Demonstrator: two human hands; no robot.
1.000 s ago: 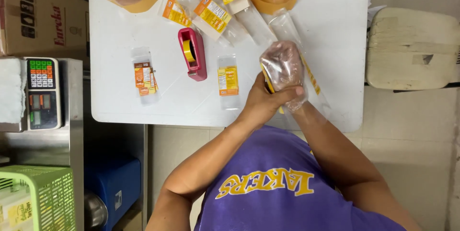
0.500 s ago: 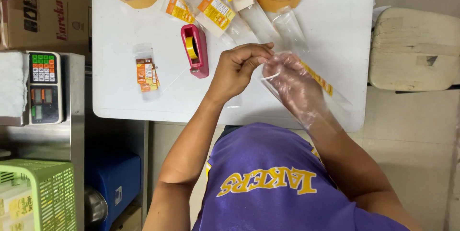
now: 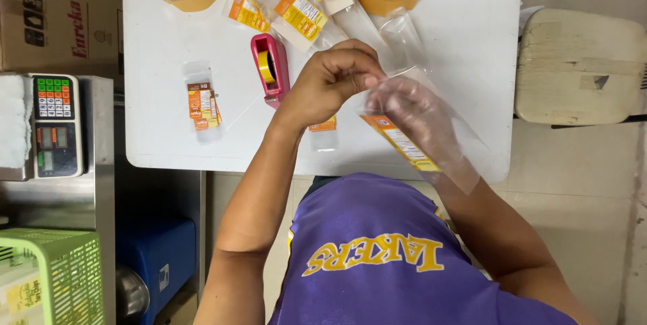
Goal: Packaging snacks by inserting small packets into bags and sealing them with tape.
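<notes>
Pinching the mouth of the clear plastic bag (image 3: 441, 146) between thumb and forefinger, your left hand (image 3: 333, 82) is curled over it, knuckles up. Your right hand (image 3: 408, 112) is lying inside the bag with the fingers loosely spread, the film wrapping it to the wrist. The bag is hanging in the air just above the near part of the white table (image 3: 168, 143), slanting down toward your chest, and its orange label (image 3: 397, 144) is running along the lower edge.

You are doing the delicate part here, I judge: parting thin film that is clinging to skin. It is worth gripping only one layer at the mouth, since pinching both would be closing what the inner hand is opening. The spread fingers inside are probably giving the film its shape; curling them would likely be bunching it. I cannot tell whether the far corner of the bag is fully opened, because the film is too clear to read there.

The pink tape dispenser (image 3: 271, 69) is sitting just beside your left wrist, and a small labelled packet (image 3: 324, 133) is lying under your forearm, so any wide elbow swing is risking a knock. Another flat packet (image 3: 202, 104) is resting well apart to the left, and more packets (image 3: 300, 11) are crowding the far edge.
</notes>
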